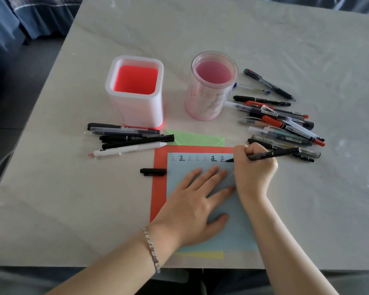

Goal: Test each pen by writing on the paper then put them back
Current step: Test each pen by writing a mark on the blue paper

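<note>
My right hand (255,169) grips a black pen (274,153), its tip on the top row of marks on the blue paper (226,228), which my left hand (190,203) presses flat with straight fingers (210,173). The sheet lies near the front edge of a pale marbled table (200,35), with loose pens (285,128) heaped either side and two pen holders (136,111) behind; blue fabric (36,18) hangs beyond.

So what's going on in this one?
A person is testing pens. The right hand grips an uncapped black pen, tip on the blue paper at the end of a row of marks, while the left hand lies flat on it. A black cap lies across the left edge of the red sheet. The white square holder and the round pink holder have no pens in them; pens lie in a small group on the left and a bigger pile on the right.
</note>
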A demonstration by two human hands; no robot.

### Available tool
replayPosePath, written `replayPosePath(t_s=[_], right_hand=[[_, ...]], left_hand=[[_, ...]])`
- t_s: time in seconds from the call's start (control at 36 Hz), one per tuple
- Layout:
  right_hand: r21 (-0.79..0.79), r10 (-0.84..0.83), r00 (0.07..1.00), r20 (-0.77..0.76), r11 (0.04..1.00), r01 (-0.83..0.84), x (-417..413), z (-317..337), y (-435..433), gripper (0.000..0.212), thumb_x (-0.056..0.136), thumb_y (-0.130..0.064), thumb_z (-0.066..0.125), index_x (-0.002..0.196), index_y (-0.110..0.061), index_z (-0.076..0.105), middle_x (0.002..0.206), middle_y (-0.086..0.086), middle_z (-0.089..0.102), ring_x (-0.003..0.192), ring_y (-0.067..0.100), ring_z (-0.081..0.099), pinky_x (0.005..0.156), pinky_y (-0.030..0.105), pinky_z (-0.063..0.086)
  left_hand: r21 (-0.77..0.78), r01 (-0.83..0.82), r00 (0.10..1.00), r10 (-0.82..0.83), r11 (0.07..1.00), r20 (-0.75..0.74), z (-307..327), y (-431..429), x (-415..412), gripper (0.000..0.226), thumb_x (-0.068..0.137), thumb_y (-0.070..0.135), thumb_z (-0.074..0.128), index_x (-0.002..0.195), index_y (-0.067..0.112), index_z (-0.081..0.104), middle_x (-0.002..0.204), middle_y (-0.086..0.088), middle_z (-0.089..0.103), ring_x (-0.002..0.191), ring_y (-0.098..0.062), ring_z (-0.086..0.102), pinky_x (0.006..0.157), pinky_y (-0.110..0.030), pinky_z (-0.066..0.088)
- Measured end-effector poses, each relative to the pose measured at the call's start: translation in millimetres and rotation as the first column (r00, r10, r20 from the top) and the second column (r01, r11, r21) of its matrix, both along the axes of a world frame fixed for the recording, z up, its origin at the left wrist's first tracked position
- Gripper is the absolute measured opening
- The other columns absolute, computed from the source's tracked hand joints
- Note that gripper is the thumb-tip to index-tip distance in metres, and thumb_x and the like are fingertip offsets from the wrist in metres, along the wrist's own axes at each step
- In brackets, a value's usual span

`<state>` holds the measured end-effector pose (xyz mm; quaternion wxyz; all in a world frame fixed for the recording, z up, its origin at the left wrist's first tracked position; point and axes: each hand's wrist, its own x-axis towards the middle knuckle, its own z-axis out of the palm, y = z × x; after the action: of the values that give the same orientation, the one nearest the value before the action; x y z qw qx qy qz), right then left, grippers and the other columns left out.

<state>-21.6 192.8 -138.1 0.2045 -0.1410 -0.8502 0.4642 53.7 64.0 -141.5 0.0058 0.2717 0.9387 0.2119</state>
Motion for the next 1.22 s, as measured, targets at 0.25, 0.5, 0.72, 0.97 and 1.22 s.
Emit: replayPosePath(t_s=[0.25,0.5,0.72,0.97,1.22], right_hand=[[-0.138,-0.048,0.999,-0.022,0.989,0.044,1,4,-1,0.035,0.074,-0.015,0.054,0.046,-0.009,0.034,0.046,-0.001,0.033,0.045,0.007,0.026,0.047,0.019,0.024],[-0.303,-0.012,0.999,0.053,0.953,0.027,14,19,5,0.036,0.085,-0.020,0.062,0.052,-0.015,0.047,0.041,-0.007,0.041,0.046,0.014,0.038,0.047,0.024,0.033],[-0.357,0.074,0.994,0.076,0.933,-0.042,34,36,21,0.027,0.087,-0.019,0.060,0.063,-0.009,0.053,0.036,-0.007,0.046,0.035,0.005,0.040,0.041,0.013,0.033],[-0.383,0.185,0.962,0.202,0.919,-0.096,47,50,15,0.032,0.086,-0.020,0.061,0.059,-0.009,0.049,0.037,-0.005,0.043,0.034,0.004,0.036,0.039,0.013,0.031],[-0.421,0.248,0.945,0.211,0.896,-0.141,55,57,1,0.032,0.086,-0.017,0.061,0.059,-0.007,0.047,0.039,-0.003,0.043,0.035,0.005,0.036,0.040,0.013,0.032]], left_hand=[[-0.027,0.012,1.000,-0.012,1.000,-0.001,-2,-1,0,0.052,0.084,0.046,0.044,0.129,0.023,0.055,0.143,-0.008,0.044,0.135,-0.022,0.035,0.111,-0.038,0.018],[-0.127,0.070,0.997,-0.075,0.989,-0.036,-3,-6,-1,0.054,0.085,0.048,0.038,0.131,0.024,0.052,0.144,-0.007,0.043,0.136,-0.021,0.034,0.108,-0.038,0.018],[0.004,0.071,0.993,-0.071,0.997,-0.090,2,-10,0,0.041,0.093,0.034,0.036,0.126,0.018,0.053,0.142,-0.007,0.045,0.136,-0.021,0.033,0.110,-0.038,0.019],[0.069,-0.357,0.920,0.363,0.932,-0.150,24,-71,-11,0.037,0.079,0.027,0.042,0.104,0.011,0.065,0.101,-0.004,0.062,0.096,-0.019,0.046,0.082,-0.031,0.033],[0.102,-0.402,0.912,0.408,0.910,-0.039,24,-94,0,0.021,0.080,0.015,0.069,0.089,0.026,0.054,0.085,0.011,0.056,0.082,-0.017,0.052,0.071,-0.030,0.043]])
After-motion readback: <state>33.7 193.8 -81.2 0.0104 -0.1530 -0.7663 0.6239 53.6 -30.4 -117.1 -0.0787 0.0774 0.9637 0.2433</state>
